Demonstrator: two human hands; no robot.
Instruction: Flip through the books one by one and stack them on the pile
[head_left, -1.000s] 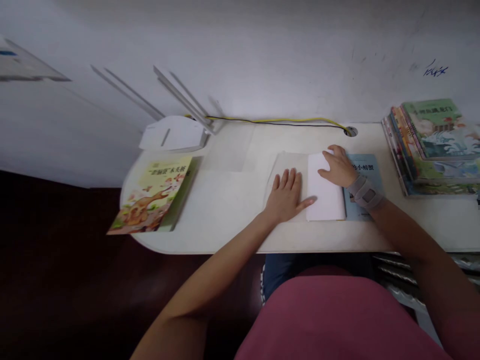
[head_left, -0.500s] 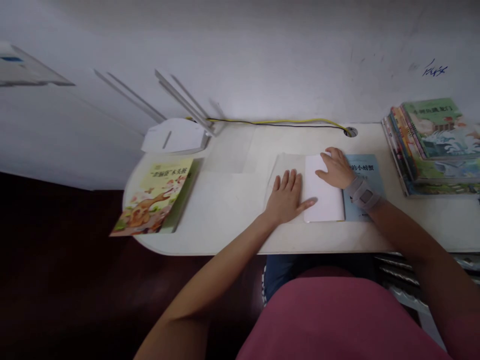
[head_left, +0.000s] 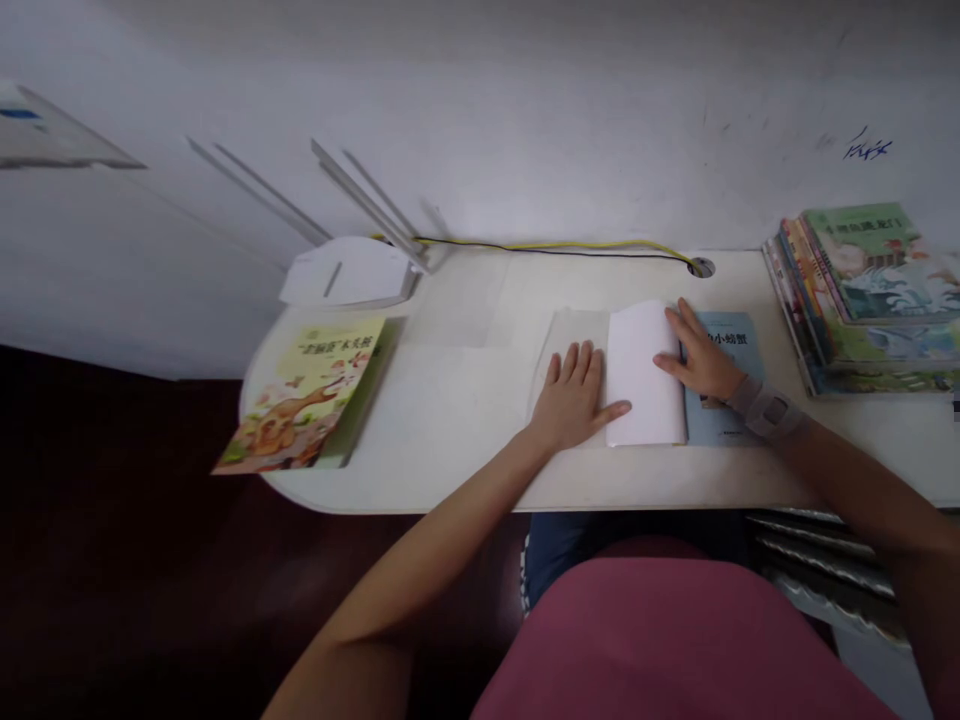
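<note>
A blue-covered book (head_left: 724, 415) lies on the white table in front of me, a white paper panel (head_left: 645, 400) along its left side. From under the panel's left edge a clear plastic sheet (head_left: 581, 325) sticks out. My left hand (head_left: 568, 400) rests flat on that sheet, thumb stretched onto the white panel. Fingers apart, my right hand (head_left: 701, 355) lies at the border between panel and blue cover, its fingertips at the panel's right edge. A grey band circles the right wrist. Neither hand grips anything.
A yellow-green picture book (head_left: 307, 400) overhangs the table's left end. Behind it stands a white router (head_left: 349, 272) with antennas; yellow and black cables (head_left: 555, 246) run to a cable hole (head_left: 702, 267). Another clear sheet (head_left: 457, 310) lies mid-table. Stacked books (head_left: 870, 290) stand at the right.
My right hand has slid right, off the middle of the white panel to its right edge and the blue cover. My left hand has stayed in place.
</note>
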